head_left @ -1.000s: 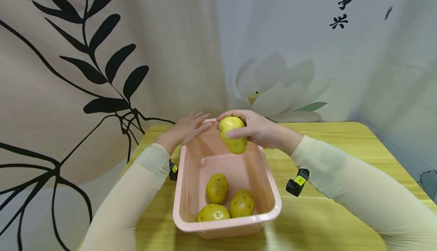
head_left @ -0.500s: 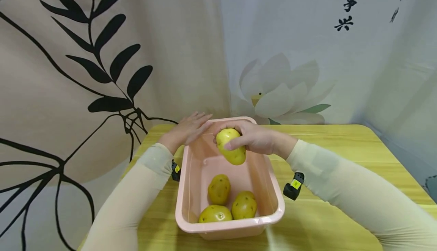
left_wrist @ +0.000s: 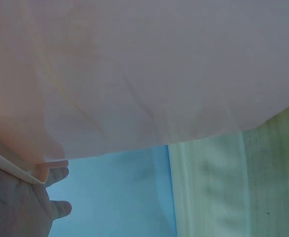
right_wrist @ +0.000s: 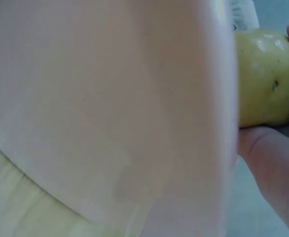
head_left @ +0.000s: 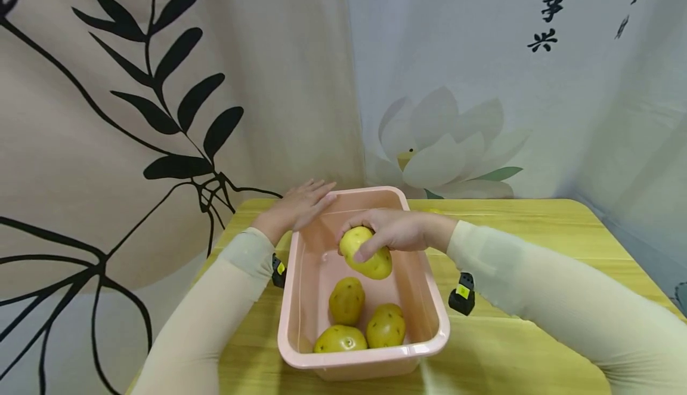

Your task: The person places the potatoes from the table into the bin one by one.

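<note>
My right hand [head_left: 405, 230] grips a yellow potato [head_left: 378, 265] between thumb and fingers, over the inside of a pink plastic basin [head_left: 362, 361]. In the right wrist view the basin's wall covers part of that potato [right_wrist: 268, 74], and the thumb presses its underside. At the far left corner of the basin, my left hand [head_left: 300, 205] rests on the rim with its fingers straight. Down in the basin's near half lie three more potatoes: one upright [head_left: 346, 301], one at the right [head_left: 386, 326] and one by the front wall [head_left: 339, 339].
The basin stands on a yellow wood-grain table [head_left: 515, 275]. Behind the table's far edge hangs a pale curtain [head_left: 290, 85] printed with black leaves and a lotus. Black wrist cameras hang under the left sleeve [head_left: 236, 287] and the right sleeve [head_left: 547, 281].
My right hand has lowered the potato from above the far rim down toward the potatoes in the basin. The left hand has stayed on the rim; the head view has shifted slightly.
</note>
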The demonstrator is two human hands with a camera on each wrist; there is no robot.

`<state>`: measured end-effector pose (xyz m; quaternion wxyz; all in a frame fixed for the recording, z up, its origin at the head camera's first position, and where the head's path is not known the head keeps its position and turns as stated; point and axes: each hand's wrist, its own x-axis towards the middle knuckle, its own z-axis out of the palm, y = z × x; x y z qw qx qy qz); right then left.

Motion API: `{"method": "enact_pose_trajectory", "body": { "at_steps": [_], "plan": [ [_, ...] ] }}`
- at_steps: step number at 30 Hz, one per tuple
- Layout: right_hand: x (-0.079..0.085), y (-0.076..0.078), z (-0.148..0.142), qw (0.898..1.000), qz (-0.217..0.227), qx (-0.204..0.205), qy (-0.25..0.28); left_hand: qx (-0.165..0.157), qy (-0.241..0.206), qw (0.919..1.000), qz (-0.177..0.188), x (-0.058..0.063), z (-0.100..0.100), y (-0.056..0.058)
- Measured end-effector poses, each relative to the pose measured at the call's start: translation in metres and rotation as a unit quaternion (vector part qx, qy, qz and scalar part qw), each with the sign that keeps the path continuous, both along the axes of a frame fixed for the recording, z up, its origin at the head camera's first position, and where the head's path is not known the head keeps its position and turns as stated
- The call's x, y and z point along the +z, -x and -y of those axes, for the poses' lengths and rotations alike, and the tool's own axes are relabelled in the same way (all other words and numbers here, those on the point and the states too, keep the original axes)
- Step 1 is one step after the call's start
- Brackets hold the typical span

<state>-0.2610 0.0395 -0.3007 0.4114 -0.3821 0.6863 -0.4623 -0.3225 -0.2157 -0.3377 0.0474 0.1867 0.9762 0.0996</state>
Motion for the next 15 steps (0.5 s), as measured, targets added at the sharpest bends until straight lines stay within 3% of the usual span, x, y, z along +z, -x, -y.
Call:
{"method": "enact_pose_trajectory", "body": {
  "at_steps": [6, 10, 15],
  "plan": [
    [0.006, 0.001, 0.011, 0.997, -0.009, 0.047, -0.063, -0.001, -0.001, 1.0000, -0.001, 0.000, 0.000, 0.000],
    [0.010, 0.001, 0.021, 0.990, 0.004, 0.080, -0.116, -0.003, -0.003, 1.0000, -0.002, -0.002, -0.001, 0.001],
    [0.013, -0.001, 0.034, 0.981, -0.019, 0.112, -0.156, -0.005, -0.008, 0.9999, -0.006, -0.002, -0.001, 0.000]
  ]
}}
